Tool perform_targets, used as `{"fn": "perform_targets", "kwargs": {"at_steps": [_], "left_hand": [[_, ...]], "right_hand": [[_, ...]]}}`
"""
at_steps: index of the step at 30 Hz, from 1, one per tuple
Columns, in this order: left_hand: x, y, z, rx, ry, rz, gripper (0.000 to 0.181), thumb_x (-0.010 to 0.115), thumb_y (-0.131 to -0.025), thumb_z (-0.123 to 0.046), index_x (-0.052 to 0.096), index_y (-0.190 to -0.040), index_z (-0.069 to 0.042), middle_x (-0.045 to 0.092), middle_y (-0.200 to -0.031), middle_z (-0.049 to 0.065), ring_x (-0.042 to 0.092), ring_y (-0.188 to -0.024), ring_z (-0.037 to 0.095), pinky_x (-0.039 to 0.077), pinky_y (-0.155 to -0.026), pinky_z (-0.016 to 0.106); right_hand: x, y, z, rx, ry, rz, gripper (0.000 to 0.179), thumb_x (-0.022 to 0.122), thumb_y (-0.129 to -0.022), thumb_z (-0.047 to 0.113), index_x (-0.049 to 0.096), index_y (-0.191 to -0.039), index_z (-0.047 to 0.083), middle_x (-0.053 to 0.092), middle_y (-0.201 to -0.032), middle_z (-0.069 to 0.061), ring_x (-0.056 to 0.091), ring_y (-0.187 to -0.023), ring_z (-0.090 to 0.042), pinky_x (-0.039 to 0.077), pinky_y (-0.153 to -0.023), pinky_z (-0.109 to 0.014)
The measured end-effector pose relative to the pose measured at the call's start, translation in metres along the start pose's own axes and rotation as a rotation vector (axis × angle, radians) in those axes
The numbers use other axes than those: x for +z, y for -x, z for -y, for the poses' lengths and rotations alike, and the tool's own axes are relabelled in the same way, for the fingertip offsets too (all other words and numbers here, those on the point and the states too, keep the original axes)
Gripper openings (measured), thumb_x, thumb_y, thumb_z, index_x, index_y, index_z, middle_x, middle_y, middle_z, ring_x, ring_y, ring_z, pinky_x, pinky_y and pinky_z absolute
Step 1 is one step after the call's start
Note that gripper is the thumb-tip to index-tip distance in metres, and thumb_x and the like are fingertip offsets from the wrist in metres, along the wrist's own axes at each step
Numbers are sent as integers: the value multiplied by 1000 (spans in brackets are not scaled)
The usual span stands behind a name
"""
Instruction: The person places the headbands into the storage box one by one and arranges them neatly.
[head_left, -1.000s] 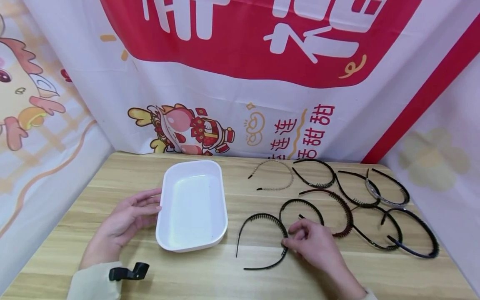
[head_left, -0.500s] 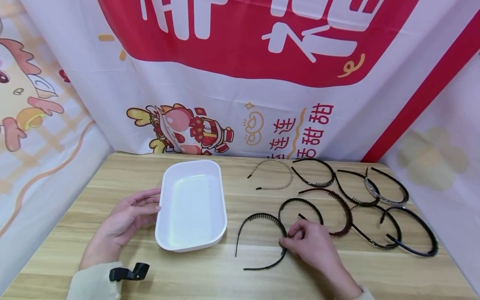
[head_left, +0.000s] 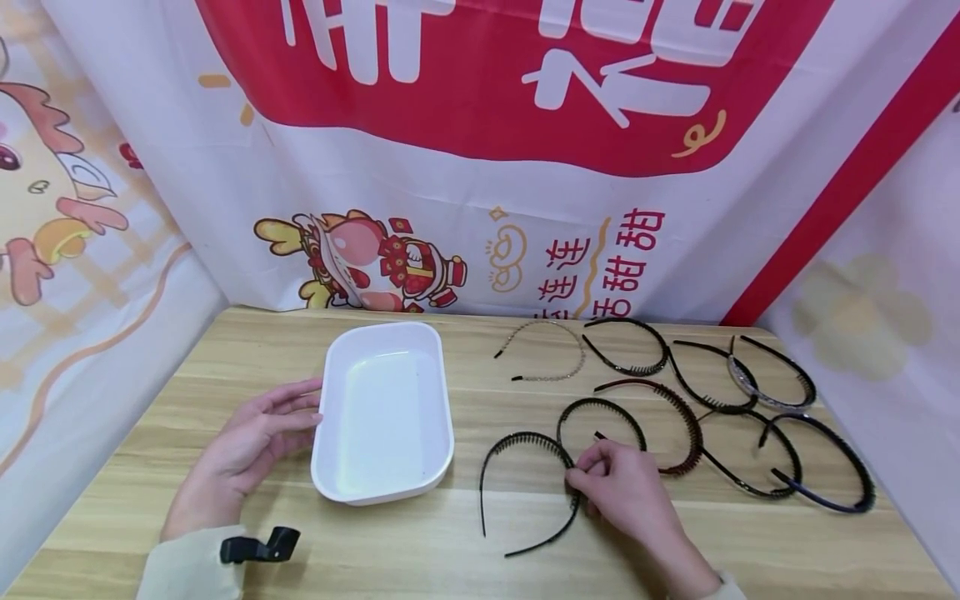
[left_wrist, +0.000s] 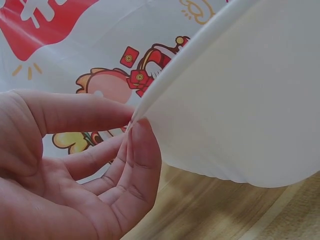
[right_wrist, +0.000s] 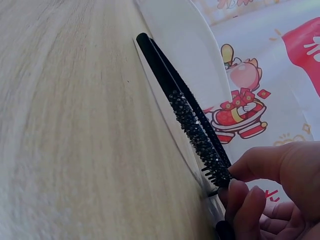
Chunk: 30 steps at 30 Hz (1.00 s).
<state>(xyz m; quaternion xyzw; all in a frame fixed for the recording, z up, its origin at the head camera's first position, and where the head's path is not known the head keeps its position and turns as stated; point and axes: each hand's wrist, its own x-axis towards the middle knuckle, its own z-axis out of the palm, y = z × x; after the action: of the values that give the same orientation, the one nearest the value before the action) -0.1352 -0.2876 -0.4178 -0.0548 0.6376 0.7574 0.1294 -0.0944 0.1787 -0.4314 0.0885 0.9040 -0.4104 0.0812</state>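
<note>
Since the earlier frame, the black headband (right_wrist: 194, 125) has shifted slightly nearer and rightward. Left hand (head_left: 255, 437): digits pinch the rim of the white tray (head_left: 384, 425). Right of the tray, the headband shows fine teeth and dark faceted stones; contact with the table (head_left: 360, 558) cannot be confirmed. Right hand (head_left: 626, 487): thumb and fingertips clamped on the headband, concealing that section. Second headband (head_left: 600, 401): partly covered by this hand.
</note>
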Motion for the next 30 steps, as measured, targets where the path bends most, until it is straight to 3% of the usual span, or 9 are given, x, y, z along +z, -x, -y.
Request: {"fn": "perform_targets", "kwargs": {"at_steps": [7, 13, 18, 25, 30], "left_hand": [[-1, 1, 2, 15, 19, 17, 44, 65, -99, 8, 71, -127, -25, 78, -114, -5, 76, -102, 11, 65, -90, 32], [-3, 0, 3, 24, 73, 60, 45, 62, -100, 10, 72, -127, -24, 79, -114, -4, 76, -101, 11, 65, -89, 33], [-6, -1, 5, 17, 96, 70, 45, 59, -101, 10, 73, -127, -25, 79, -115, -4, 76, -103, 11, 64, -90, 33], [-7, -2, 6, 13, 99, 74, 45, 59, -102, 10, 72, -128, -25, 78, -115, -4, 75, -104, 12, 64, -91, 33], [-7, -2, 6, 12, 99, 83, 45, 59, -102, 9, 71, -129, -25, 78, -116, -4, 75, -105, 12, 64, -92, 34]], "right_hand": [[0, -1, 0, 10, -31, 0, 12, 83, -89, 20, 72, -90, 14, 69, -64, -1, 64, -52, -17, 49, -47, -27], [-3, -2, 0, 3, -139, 30, 12, 82, -91, 14, 71, -94, 9, 71, -68, -5, 67, -53, -20, 57, -49, -30], [-8, -5, -3, -25, -249, 98, 18, 82, -92, 10, 71, -103, 2, 73, -79, -9, 71, -59, -22, 63, -57, -32], [-13, -9, -9, -32, -435, 233, 39, 79, -92, 3, 63, -125, -9, 74, -101, -14, 73, -75, -19, 68, -71, -35], [-15, -12, -11, -25, -521, 274, 45, 78, -93, 2, 60, -132, -11, 72, -104, -13, 73, -83, -17, 68, -77, -35]]}}
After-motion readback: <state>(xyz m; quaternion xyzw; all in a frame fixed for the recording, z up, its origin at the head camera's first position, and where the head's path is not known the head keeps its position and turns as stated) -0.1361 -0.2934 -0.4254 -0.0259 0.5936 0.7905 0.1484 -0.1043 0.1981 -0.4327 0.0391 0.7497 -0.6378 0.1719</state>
